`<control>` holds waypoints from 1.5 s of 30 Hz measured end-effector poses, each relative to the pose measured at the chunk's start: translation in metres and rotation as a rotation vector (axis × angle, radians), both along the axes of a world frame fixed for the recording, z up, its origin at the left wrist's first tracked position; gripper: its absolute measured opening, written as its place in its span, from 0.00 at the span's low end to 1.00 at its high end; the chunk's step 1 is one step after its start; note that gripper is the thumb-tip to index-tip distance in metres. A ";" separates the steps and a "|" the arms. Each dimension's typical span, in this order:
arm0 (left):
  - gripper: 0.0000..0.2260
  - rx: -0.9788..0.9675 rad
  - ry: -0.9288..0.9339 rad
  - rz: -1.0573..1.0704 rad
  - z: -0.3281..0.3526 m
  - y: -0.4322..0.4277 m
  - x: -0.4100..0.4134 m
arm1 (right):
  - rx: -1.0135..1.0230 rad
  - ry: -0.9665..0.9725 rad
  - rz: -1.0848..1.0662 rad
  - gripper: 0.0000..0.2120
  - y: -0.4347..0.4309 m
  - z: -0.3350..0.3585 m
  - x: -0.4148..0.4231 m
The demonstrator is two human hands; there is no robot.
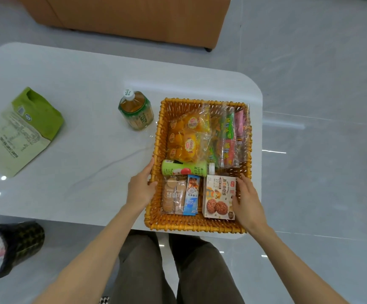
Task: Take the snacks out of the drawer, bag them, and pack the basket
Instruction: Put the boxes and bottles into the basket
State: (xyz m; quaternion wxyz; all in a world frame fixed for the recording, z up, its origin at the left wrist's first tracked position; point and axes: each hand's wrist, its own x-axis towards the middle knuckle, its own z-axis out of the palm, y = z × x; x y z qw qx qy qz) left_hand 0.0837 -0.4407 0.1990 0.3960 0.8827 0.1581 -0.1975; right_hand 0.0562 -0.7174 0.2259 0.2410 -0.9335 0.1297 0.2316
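Packing stage, viewed from above. Left hand [139,187] is gripping the left wall of the rectangular orange-brown woven wicker basket [200,226], thumb lying along the rim and fingers curling over it, probably steadying the basket on the white marble-patterned bench [79,84]. Right hand [247,198] is resting with loosely bent fingers against the right edge of the rigid printed cardboard cookie box [218,196]. It is closing round nothing and appears to be nudging the box flat into the near right corner.

Contents are lying in rows, so they are covering the basket floor. Beside the box, a slim blue-and-white foil sachet [192,195] and a clear plastic bag of round tan biscuits [173,195] are lying flat. Across the middle, a green cylindrical drink bottle [184,167] is lying on its side. A crinkled clear bag of yellow wrapped cakes [189,137] and a clear bag of bright candy sticks [229,137] are occupying the far half.

Outside, an amber tea bottle with a white cap [136,113] is standing upright just beside the basket. A green-and-cream paper pouch [22,130] is lying well apart to the left.
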 end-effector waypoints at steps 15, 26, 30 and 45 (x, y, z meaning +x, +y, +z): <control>0.25 0.025 0.091 -0.038 0.045 0.047 0.014 | 0.181 -0.082 0.125 0.20 0.083 0.051 0.040; 0.25 -0.088 0.154 0.254 0.045 0.273 0.010 | 0.286 -0.032 0.312 0.18 0.317 0.044 0.086; 0.25 -0.179 0.210 0.517 0.023 0.373 0.023 | 0.338 0.079 0.216 0.18 0.420 0.014 0.099; 0.27 -0.607 0.489 1.167 -0.102 0.556 0.037 | 0.697 0.672 -0.631 0.18 0.651 -0.121 0.133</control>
